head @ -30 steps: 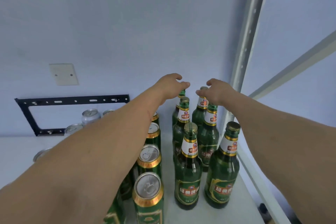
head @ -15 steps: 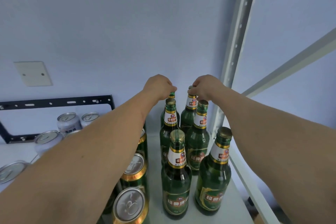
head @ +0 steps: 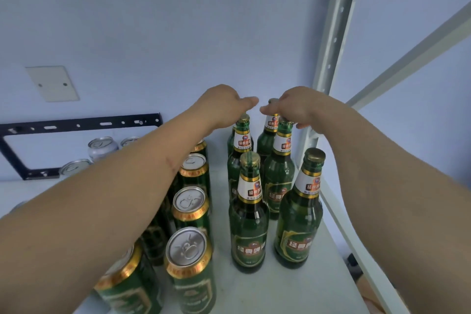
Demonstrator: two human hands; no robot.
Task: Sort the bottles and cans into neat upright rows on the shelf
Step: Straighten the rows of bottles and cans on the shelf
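Several green glass beer bottles with gold caps stand upright in two rows on the right part of the white shelf. Left of them stands a row of green and gold beer cans, also upright. Both my arms reach to the back of the bottle rows. My left hand hovers over the cap of a back left bottle, thumb stretched out to the right. My right hand is over the back right bottle. Its thumb crosses the neck and its fingers are spread. The fingers of my left hand are hidden.
Several silver cans stand at the back left, near a black metal bracket on the wall. A white shelf upright rises just right of the bottles, and the shelf's right edge rail runs close beside them. A wall plate sits above.
Half a second ago both hands were curled round the tops of the back bottles. Now the thumbs stick out and the fingers have loosened. The bottles stay upright.
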